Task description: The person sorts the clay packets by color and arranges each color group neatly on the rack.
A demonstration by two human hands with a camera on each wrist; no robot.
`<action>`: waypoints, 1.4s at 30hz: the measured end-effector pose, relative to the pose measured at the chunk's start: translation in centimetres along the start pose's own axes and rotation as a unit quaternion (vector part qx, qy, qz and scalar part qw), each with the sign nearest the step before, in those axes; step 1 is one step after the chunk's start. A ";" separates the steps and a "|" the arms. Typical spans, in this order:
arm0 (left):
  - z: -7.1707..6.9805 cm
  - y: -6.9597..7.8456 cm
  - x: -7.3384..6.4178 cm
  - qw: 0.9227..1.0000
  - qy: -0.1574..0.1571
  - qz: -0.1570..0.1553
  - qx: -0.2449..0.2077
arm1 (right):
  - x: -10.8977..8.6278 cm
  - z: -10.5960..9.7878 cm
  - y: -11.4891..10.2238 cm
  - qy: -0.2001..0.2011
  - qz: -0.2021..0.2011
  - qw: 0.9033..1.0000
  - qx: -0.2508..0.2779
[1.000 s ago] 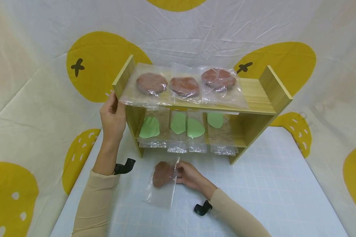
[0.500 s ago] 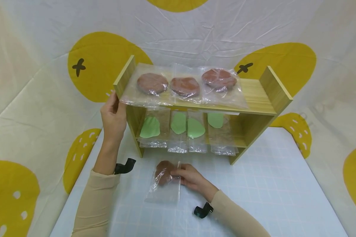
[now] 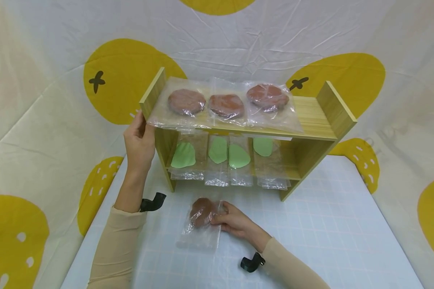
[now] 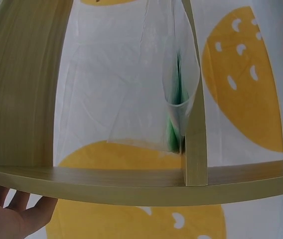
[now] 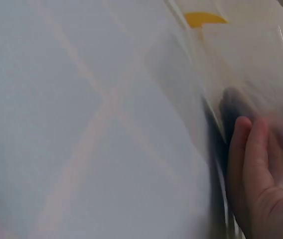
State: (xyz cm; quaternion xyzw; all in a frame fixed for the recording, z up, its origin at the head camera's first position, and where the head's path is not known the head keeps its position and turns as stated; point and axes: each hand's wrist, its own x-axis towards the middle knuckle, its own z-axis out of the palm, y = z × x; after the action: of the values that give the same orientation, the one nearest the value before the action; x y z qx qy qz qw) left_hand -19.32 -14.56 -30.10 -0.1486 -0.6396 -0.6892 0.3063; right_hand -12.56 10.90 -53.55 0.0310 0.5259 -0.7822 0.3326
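Note:
A small two-tier wooden shelf [image 3: 312,116] stands on the table. My left hand [image 3: 140,140] holds its left side panel at the upper front edge; in the left wrist view the fingers [image 4: 41,211] lie behind the wood. Low in front of the shelf, my right hand [image 3: 235,221] pinches the right side of a see-through plastic bag [image 3: 199,240] containing a flat, round reddish-brown patty [image 3: 201,211]. From the right wrist, two fingers show against the bag [image 5: 246,55], with the patty dark behind the film.
Three bagged reddish patties [image 3: 186,102] lie along the upper tier, its right end bare. Several bags with pale green flat pieces [image 3: 218,149] sit on the lower tier, their ends overhanging the front. A light blue checked cloth [image 3: 332,224] covers the table; a patterned curtain [image 3: 224,44] hangs behind.
The bag has turned from nearly edge-on to face up more, its patty now plainer. My right hand has moved slightly right and down. The left hand stays at the panel.

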 end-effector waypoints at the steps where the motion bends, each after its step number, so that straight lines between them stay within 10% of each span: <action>1: 0.0 0.0 0.0 1.000 0.000 0.000 0.000 | -0.1 0.0 0.0 0.001 -0.001 1.000 0.001; 27: -0.1 0.3 -0.1 1.000 -0.002 0.008 0.015 | -7.7 -0.6 -3.3 -0.091 -0.043 0.994 -0.034; 36: -1.0 -2.7 0.6 1.000 0.002 0.008 0.011 | -9.8 0.6 -5.0 -0.135 -0.083 0.984 -0.077; 42: -0.3 -0.4 0.1 1.000 -0.002 0.007 0.027 | -11.1 1.2 -6.5 -0.184 -0.139 0.970 -0.074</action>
State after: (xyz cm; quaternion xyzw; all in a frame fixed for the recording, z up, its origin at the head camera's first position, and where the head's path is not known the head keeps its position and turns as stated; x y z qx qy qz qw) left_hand -19.54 -14.84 -30.40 -0.1459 -0.6574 -0.6696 0.3133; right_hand -7.21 16.78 -43.35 -0.2109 0.5114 -0.7719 0.3132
